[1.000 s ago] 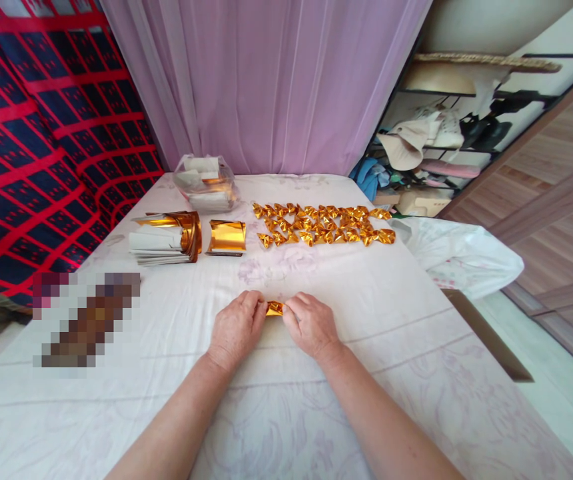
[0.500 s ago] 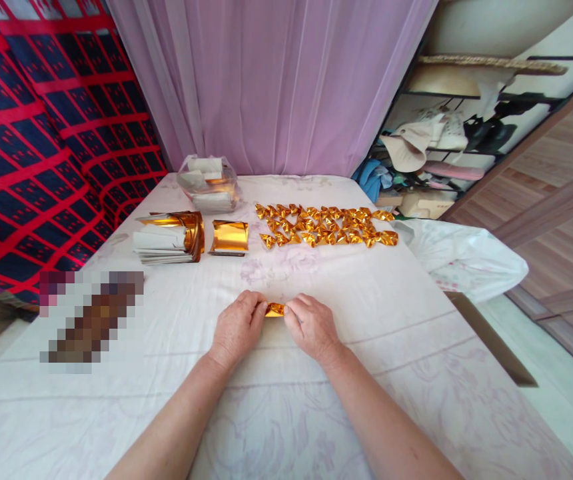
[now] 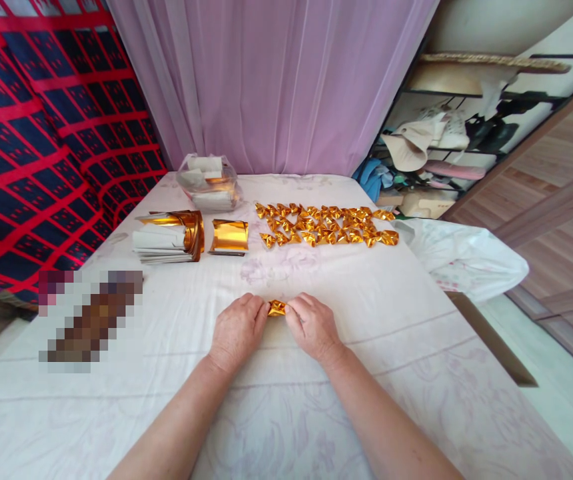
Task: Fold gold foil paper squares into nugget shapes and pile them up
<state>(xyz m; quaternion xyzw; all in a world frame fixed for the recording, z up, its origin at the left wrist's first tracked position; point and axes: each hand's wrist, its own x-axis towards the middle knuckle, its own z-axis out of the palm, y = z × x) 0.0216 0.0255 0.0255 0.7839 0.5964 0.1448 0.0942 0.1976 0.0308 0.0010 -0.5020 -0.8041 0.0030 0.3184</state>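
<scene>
Item: gold foil piece point(image 3: 276, 308), frame centre, on the white cloth point(image 3: 366, 313). I see my left hand point(image 3: 236, 331) and right hand point(image 3: 313, 327) pinching its ends. Step, I judge: mid-fold; next needs firm creasing.

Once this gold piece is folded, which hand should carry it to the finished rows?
Probably right. The right hand pinches the gold foil piece too, and the folded gold pieces lie ahead toward its side.
</scene>
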